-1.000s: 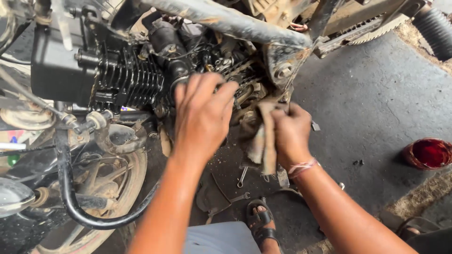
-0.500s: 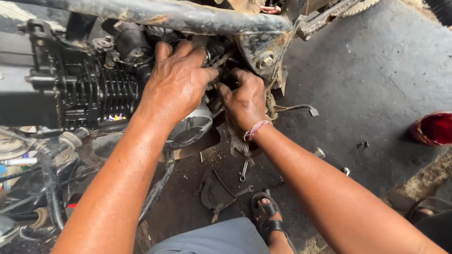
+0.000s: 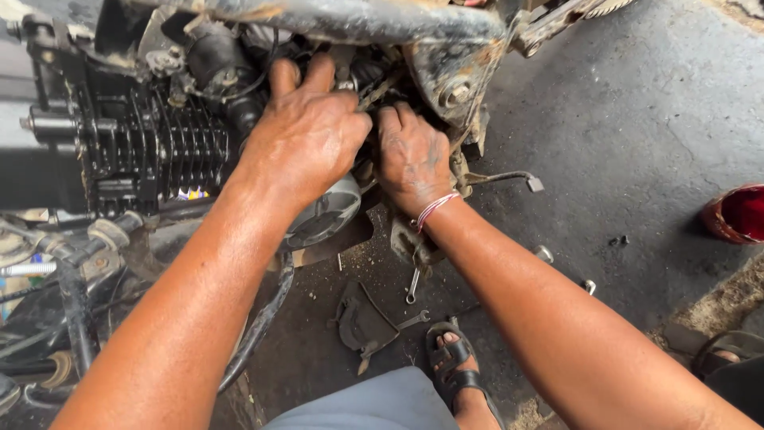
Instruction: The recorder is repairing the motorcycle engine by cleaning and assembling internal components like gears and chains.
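Pressing against the motorcycle engine [image 3: 151,143], the left hand [image 3: 306,131] lies spread flat over its upper side, fingers pointing up and away toward the rusty frame tube [image 3: 334,17]. The right hand [image 3: 414,155] sits just beside it, fingers curled and reaching into the gap below the frame bracket [image 3: 454,87]; whether it grips anything there cannot be told. The engine's finned cylinder runs with its long axis across the view, pointing left. A spanner [image 3: 411,285] lies on the concrete floor [image 3: 637,143] near a sandalled foot [image 3: 454,362], with a red bowl [image 3: 736,213] well apart to the right.
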